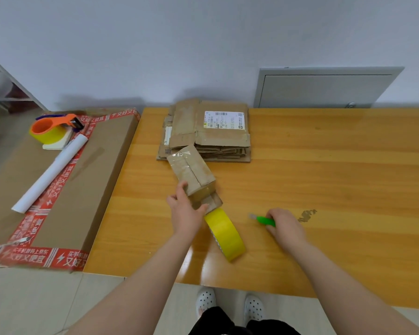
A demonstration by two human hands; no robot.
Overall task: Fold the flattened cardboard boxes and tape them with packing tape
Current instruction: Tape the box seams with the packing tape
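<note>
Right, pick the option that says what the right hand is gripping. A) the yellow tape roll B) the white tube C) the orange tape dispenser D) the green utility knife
D: the right hand grips the green utility knife low over the wooden table, while the yellow tape roll sits on edge between the two hands and the left hand holds the small cardboard box.

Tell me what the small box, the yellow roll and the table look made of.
The small box: brown matte cardboard, with glossy clear tape over its seam. The yellow tape roll: smooth, slightly shiny plastic film, likely packing tape. The table: wood or wood-look veneer, glossy; grain streaks and reflections show.
</note>
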